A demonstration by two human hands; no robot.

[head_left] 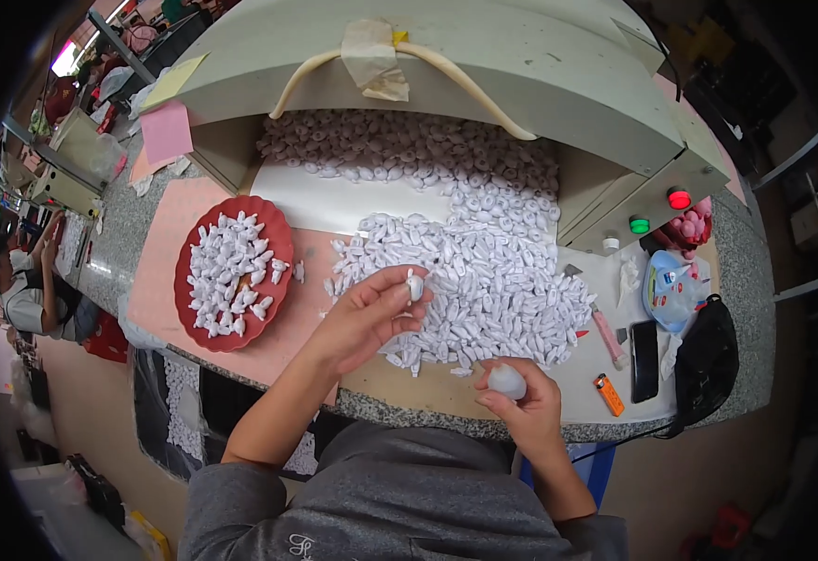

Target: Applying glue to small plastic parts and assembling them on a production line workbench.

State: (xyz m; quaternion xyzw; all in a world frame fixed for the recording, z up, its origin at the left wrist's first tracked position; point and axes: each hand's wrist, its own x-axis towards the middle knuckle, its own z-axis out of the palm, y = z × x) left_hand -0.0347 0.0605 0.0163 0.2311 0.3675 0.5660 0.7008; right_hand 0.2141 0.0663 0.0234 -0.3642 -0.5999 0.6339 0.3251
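My left hand [369,316] is raised over the near-left edge of a heap of small white parts, pinching one small white figure piece [415,286] between thumb and fingers. Lower and to the right, my right hand [532,407] is wrapped round a small whitish squeeze bottle [507,381]; its tip is hard to make out. The two hands are apart. Beneath and beyond them spreads the heap of white parts [493,299]. To the left, a red scalloped plate [280,229] carries many white figure pieces [231,266], and one more lies just off its right rim.
A beige box-like machine [484,65] arches over more round white parts [409,140]. At right lie a pink-handled cutter [607,337], an orange lighter [608,395], a black phone [644,360], a blue dish [669,290] and a black bag [708,360]. A person [39,280] sits far left.
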